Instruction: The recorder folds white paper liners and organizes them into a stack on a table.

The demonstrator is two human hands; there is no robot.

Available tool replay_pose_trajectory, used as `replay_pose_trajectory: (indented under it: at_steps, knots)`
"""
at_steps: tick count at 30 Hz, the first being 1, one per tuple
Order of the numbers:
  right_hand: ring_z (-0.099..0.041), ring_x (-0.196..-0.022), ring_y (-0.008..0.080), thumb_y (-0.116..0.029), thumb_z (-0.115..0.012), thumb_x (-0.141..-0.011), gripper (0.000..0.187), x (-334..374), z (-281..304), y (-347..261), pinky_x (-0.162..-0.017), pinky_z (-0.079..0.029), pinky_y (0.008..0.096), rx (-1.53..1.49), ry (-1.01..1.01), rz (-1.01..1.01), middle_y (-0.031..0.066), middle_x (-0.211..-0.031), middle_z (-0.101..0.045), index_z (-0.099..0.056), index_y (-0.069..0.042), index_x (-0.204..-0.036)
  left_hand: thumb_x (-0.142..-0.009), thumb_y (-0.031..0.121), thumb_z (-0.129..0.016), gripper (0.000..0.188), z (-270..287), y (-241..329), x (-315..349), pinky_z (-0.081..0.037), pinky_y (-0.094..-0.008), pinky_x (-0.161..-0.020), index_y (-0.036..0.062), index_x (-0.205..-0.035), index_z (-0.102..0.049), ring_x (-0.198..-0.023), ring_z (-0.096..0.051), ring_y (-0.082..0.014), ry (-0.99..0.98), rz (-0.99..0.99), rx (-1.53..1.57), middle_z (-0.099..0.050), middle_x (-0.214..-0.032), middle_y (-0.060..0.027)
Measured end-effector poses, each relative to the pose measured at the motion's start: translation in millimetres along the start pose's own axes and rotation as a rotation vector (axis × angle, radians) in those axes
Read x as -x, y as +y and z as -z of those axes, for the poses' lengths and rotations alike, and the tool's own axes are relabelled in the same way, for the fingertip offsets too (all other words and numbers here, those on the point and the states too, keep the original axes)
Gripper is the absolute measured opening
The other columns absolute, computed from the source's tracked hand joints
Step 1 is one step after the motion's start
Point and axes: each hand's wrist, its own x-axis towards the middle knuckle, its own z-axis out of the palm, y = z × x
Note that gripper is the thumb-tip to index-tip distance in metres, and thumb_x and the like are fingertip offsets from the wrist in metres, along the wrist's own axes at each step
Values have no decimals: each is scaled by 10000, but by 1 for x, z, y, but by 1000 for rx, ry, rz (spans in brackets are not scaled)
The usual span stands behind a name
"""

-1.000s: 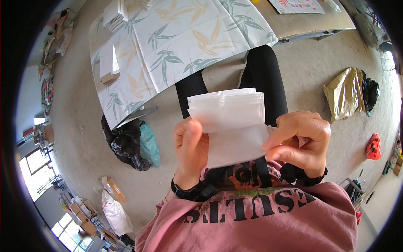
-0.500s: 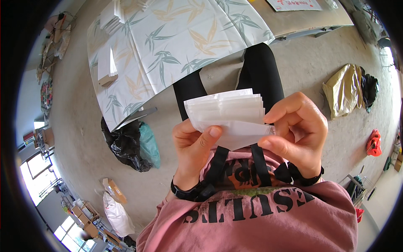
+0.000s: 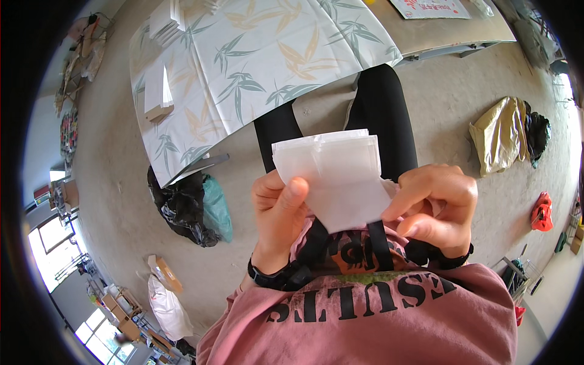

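Observation:
In front of my chest is a stack of thin white sheets or small flat bags (image 3: 344, 176); I cannot tell which. My left hand (image 3: 277, 207) grips its left side, thumb on top and fingers folded behind. The top piece hangs down toward my shirt, and layered edges show along the far side. My right hand (image 3: 438, 204) is closed at the lower right corner, its curled index finger and thumb at the edge. Something pale shows among its fingers, partly hidden. Black bands circle both wrists.
Ahead stands a table with a leaf-patterned cloth (image 3: 261, 55), bearing white stacks (image 3: 157, 88) at its left. A metal-topped table (image 3: 438, 33) adjoins it. On the floor lie black and teal bags (image 3: 188, 207), a gold bag (image 3: 499, 134) and a red bag (image 3: 541, 212).
The fanned layers have come together, and the top piece now hangs lower. My right hand has moved slightly down, its fingers curling more. My left hand keeps its grip.

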Motion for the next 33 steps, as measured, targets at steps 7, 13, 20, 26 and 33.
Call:
replay_pose_trajectory:
  at_steps: [7,13,20,26,33]
  knots:
    - [-359,-475,-7,-102,-762,-780,260,1,-8,-3,-480,-229,182,-42,279,-105,-34,-565,-498,-574,36,-895,-869,95,-674,197,-12,1,1,-517,-290,-784,-27,-1024,-674,-861,-639,-135,45,29,-94,-691,-970,-93]
    - [-516,-694,73,-268,-855,-663,539,-7,-3,9,-611,-362,217,137,303,-72,37,-791,-588,-573,38,-1005,-862,76,-678,199,-7,3,2,-515,-295,-788,-22,-1035,-671,-877,-640,-142,24,28,-101,-687,-987,-96]
    - [-588,-945,220,-380,-877,-590,680,-13,-13,34,-845,-452,322,166,13,-322,123,-973,-625,-570,23,-1042,-878,133,-651,194,3,3,-8,-491,-352,-901,26,-1040,-658,-988,-631,-194,71,50,-72,-666,-1066,-104]
    - [-572,-882,252,-297,-873,-607,619,-33,-25,35,-783,-464,343,414,284,-86,121,-962,-547,-536,17,-1020,-900,124,-625,219,7,4,-24,-500,-344,-874,7,-1084,-638,-1002,-616,-193,189,45,27,-648,-1087,-105]
    - [-575,-1006,179,-325,-853,-658,615,-46,-21,71,-864,-420,304,-15,213,-274,75,-1070,-607,-550,-6,-1088,-898,109,-629,207,3,-2,-53,-471,-292,-876,-4,-1071,-648,-981,-603,-165,204,-1,-141,-646,-1085,-90]
